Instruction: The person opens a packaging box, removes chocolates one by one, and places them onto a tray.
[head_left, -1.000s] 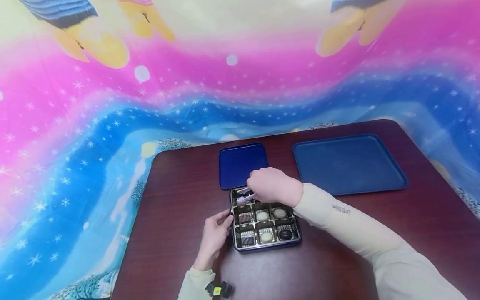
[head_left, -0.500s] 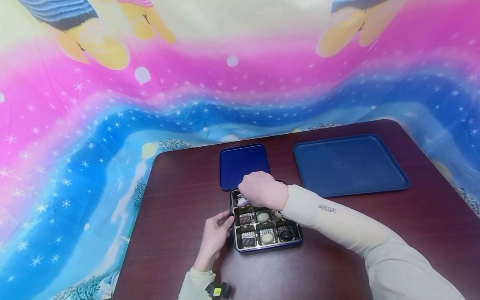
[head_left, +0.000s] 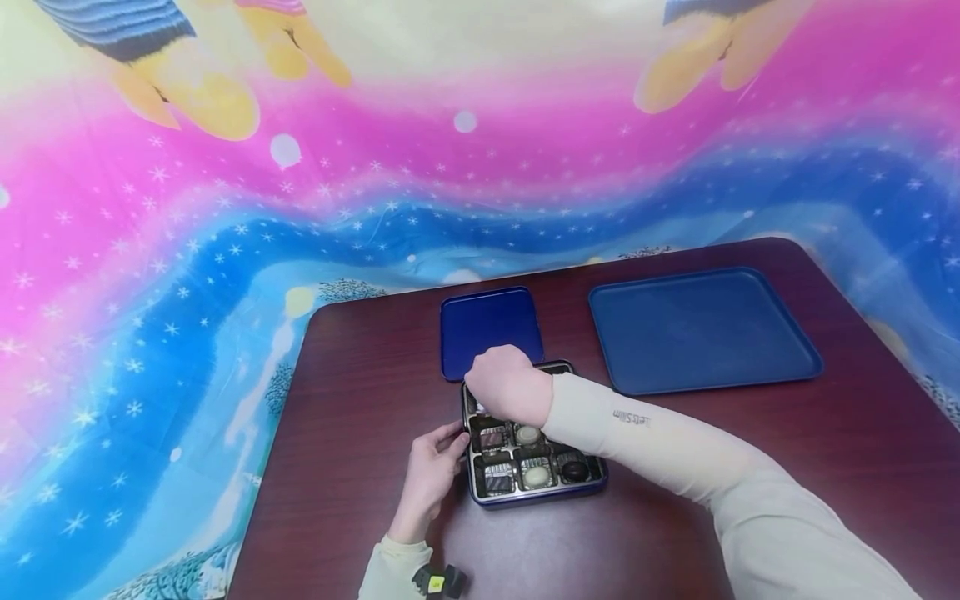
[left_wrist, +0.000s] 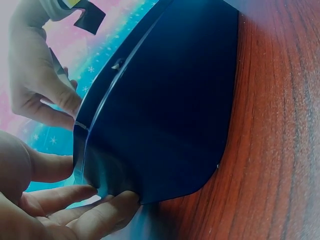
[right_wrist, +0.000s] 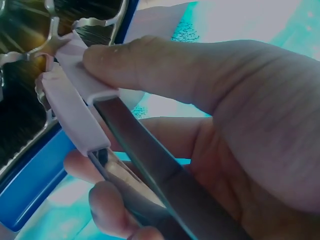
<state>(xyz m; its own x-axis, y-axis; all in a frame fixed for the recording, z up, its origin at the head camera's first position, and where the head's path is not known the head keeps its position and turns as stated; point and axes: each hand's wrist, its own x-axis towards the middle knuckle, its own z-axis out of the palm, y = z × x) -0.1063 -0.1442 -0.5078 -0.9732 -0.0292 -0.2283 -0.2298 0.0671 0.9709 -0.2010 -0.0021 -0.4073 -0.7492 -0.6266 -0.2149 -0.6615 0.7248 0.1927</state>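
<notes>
A dark blue chocolate box (head_left: 525,504) with a divided silvery tray lies on the table. Dark and pale chocolates show in its near compartments, among them a white chocolate (head_left: 536,477) and a dark round one (head_left: 574,472). My left hand (head_left: 431,467) grips the box's left side, thumb at the rim and fingers against the outer wall (left_wrist: 165,110). Above the far left of the box is my right hand (head_left: 506,383), holding metal tongs with pale lilac tips (right_wrist: 75,110). The tips reach the tray dividers; whether anything is between them is unclear. My right hand hides the far compartments.
Right behind the box lies a shallow dark blue lid (head_left: 487,321). A larger blue tray (head_left: 697,333) sits farther right on the brown table (head_left: 360,400). A colourful printed cloth (head_left: 450,192) hangs behind the table's far edge.
My right hand has shifted left and slightly nearer over the box, so the tong tips are now covered in the head view. My left hand keeps its hold on the box.
</notes>
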